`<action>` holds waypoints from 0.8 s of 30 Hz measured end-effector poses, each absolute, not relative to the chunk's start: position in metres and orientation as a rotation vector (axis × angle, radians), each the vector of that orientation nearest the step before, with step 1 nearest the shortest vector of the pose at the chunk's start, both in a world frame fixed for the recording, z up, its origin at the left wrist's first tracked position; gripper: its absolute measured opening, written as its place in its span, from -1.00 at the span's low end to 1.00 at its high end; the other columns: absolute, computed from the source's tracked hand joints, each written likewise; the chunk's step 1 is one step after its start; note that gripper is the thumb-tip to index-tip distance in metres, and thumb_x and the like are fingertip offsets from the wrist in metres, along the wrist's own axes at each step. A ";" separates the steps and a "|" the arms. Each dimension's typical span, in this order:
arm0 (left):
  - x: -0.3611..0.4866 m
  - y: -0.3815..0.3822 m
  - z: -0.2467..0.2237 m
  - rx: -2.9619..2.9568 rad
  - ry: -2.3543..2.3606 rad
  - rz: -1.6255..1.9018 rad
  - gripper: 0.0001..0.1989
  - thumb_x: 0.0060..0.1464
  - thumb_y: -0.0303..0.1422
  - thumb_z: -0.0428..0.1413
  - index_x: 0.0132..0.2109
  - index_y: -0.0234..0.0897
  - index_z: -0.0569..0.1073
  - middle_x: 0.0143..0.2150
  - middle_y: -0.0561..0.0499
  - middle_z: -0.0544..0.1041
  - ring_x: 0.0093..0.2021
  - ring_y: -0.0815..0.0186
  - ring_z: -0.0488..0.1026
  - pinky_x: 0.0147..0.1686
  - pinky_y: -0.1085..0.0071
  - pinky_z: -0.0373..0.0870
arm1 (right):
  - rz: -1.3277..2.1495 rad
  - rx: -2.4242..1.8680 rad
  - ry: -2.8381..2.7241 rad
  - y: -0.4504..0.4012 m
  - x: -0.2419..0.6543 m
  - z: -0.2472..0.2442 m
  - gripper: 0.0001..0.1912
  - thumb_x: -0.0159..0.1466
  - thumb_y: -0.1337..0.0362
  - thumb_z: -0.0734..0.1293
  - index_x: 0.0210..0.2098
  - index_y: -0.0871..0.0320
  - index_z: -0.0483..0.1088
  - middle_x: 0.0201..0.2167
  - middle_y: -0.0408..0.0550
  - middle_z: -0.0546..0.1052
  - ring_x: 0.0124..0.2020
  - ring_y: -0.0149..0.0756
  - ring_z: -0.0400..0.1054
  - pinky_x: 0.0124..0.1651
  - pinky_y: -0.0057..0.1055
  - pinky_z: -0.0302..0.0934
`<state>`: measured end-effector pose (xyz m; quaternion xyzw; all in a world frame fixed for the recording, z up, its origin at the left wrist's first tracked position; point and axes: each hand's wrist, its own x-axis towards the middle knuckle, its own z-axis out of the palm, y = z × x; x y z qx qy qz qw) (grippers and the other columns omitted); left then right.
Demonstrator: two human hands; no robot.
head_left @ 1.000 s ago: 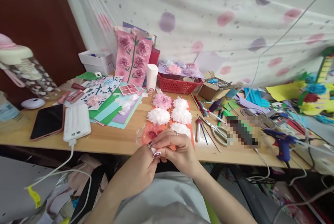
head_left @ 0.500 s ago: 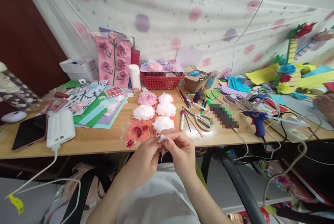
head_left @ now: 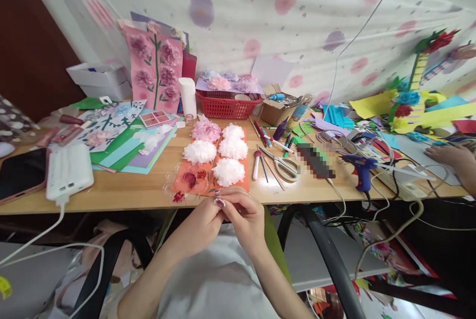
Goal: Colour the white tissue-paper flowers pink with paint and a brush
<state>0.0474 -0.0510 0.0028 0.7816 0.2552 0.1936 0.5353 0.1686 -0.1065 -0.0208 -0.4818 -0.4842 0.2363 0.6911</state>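
Note:
My left hand (head_left: 204,220) and my right hand (head_left: 245,215) meet at the desk's front edge, fingers closed and pressed together. Their fingers now cover the white tissue-paper piece that showed between them a moment ago. Just beyond them, fluffy white paper flowers (head_left: 229,172) and a pink paper flower (head_left: 206,131) rest on orange sheets (head_left: 246,180). A clear plastic tray with red smears (head_left: 191,179) lies on the near left sheet, beside a small red piece (head_left: 179,196).
Right of the sheets lie a makeup brush (head_left: 256,164), scissors (head_left: 284,166) and a blue glue gun (head_left: 362,170) among cables. Behind stands a red basket (head_left: 228,107). Coloured papers (head_left: 148,155) and a power bank (head_left: 70,173) are at left. Another person's hand (head_left: 446,155) rests far right.
The view has shifted slightly, and my hands sit a little further left in it. The white scrap between my fingers has gone out of sight. The other person's hand reaches further in.

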 end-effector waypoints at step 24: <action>0.009 -0.046 0.006 1.842 0.736 0.807 -0.69 0.18 -0.53 -0.12 -0.18 -0.24 0.51 -0.29 0.05 0.53 -0.28 0.39 0.47 -0.21 0.48 0.45 | 0.577 -2.038 -2.532 -0.119 0.189 -0.089 -0.69 0.21 0.66 0.20 -0.18 0.31 0.48 -0.19 0.20 0.60 -0.20 -0.16 0.52 -0.30 -0.41 0.21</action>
